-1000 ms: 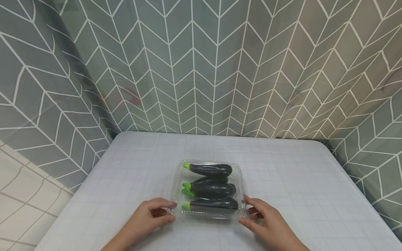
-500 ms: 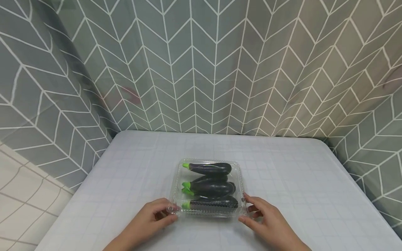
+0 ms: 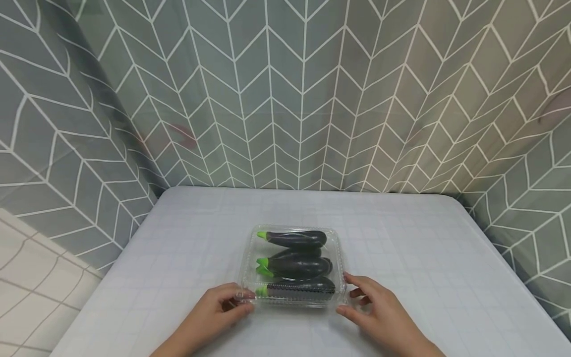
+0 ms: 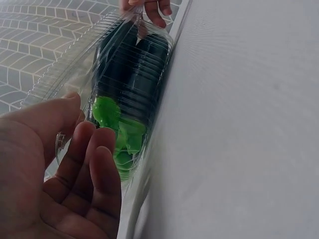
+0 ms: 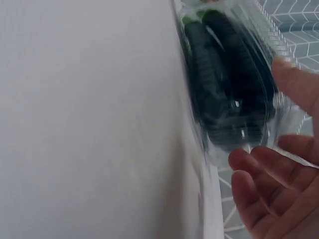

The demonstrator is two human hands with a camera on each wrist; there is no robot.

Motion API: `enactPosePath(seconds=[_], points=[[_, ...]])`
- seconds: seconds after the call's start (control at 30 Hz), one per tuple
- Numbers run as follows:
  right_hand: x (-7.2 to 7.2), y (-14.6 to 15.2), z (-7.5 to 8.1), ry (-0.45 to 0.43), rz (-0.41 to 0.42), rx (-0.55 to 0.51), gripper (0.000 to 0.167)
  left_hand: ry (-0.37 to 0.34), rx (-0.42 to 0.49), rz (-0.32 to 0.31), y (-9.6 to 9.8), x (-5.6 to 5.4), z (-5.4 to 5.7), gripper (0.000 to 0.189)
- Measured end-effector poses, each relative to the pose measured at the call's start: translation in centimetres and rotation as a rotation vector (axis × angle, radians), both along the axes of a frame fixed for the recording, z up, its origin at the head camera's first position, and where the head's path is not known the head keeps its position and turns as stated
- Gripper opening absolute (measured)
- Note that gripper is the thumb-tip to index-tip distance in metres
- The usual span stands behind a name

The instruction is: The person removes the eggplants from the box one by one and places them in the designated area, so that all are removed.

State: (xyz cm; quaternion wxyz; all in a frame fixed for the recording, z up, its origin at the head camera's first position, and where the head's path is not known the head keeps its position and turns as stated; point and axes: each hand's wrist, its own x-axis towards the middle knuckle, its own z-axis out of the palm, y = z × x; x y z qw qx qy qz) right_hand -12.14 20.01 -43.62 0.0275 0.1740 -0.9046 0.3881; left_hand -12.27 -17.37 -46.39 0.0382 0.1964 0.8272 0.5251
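Note:
A clear plastic clamshell box (image 3: pixel 290 301) lies on the cloth, holding several dark eggplants (image 3: pixel 300 267) with green stems. My left hand (image 3: pixel 218 310) grips its near left corner; the index finger shows through the clear plastic. In the left wrist view, the thumb (image 4: pixel 65 107) lies at the rim, with the other fingers curled below. At the near right corner, my right hand (image 3: pixel 376 310) holds the box between thumb and index finger. Its thumb (image 5: pixel 289 74) is at the rim in the right wrist view, where the box is blurred and the other fingers are bent.
A white cloth with a faint grid covers the table (image 3: pixel 196 233). Behind it and along the sides hangs a grey curtain (image 3: pixel 285 99) with white chevron lines. Pale tiles (image 3: pixel 40 282) appear at the lower left.
My left hand has slid slightly right, further round the near left corner. My right hand keeps its place at the box. The head view has shifted a little.

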Motion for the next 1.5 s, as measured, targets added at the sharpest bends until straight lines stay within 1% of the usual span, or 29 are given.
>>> enactPosePath(seconds=[0.03, 0.1, 0.17, 0.2, 0.27, 0.37, 0.5, 0.63, 0.67, 0.73, 0.83, 0.93, 1.1, 1.37, 1.5], points=[[0.0, 0.1, 0.0, 0.024, -0.009, 0.0, 0.059, 0.0, 0.004, 0.001, 0.0, 0.0, -0.1, 0.018], [-0.1, 0.2, 0.1, 0.096, -0.012, 0.002, 0.048, 0.009, 0.012, -0.003, -0.1, 0.0, -0.2, 0.018], [-0.1, 0.3, 0.0, 0.185, 0.0, 0.015, 0.035, 0.015, 0.018, -0.01, -0.1, 0.0, -0.4, 0.017], [-0.1, 0.4, 0.0, 0.229, 0.01, 0.03, 0.031, 0.017, 0.018, -0.012, -0.1, 0.0, -0.4, 0.017], [-0.2, 0.5, -0.1, 0.328, 0.045, 0.071, 0.031, 0.021, 0.015, -0.017, -0.1, 0.0, -0.5, 0.017], [-0.2, 0.8, -0.1, 0.434, 0.094, 0.125, 0.031, 0.02, 0.003, -0.022, 0.0, -0.1, -0.4, 0.017], [-0.5, 1.1, 0.1, 0.527, 0.178, 0.16, 0.023, 0.011, -0.013, -0.022, 0.0, -0.1, -0.2, 0.018], [-1.0, 1.4, 0.4, 0.587, 0.288, 0.176, 0.009, 0.013, -0.013, -0.023, 0.0, -0.1, -0.1, 0.018], [-1.1, 1.5, 0.5, 0.606, 0.313, 0.177, 0.01, 0.014, -0.012, -0.023, -0.1, -0.1, -0.1, 0.018], [-1.4, 1.5, 0.5, 0.647, 0.355, 0.18, 0.017, 0.009, -0.008, -0.021, -0.1, -0.1, 0.0, 0.018], [-1.8, 1.5, 0.6, 0.731, 0.394, 0.177, 0.027, -0.011, -0.002, -0.019, -0.2, 0.0, 0.2, 0.018], [-2.2, 1.4, 0.6, 0.798, 0.418, 0.173, 0.032, -0.034, -0.002, -0.018, -0.2, -0.1, 0.2, 0.016], [-2.5, 1.3, 0.6, 0.851, 0.461, 0.202, 0.033, -0.055, -0.009, -0.011, -0.3, 0.0, 0.2, 0.014], [-2.5, 1.4, 1.2, 0.91, 0.509, 0.362, 0.041, -0.066, -0.001, -0.009, -0.4, 0.0, 0.3, 0.014], [-2.6, 1.1, 1.3, 0.91, 0.514, 0.37, 0.038, -0.072, -0.005, -0.009, -0.3, -0.1, 0.3, 0.017]])
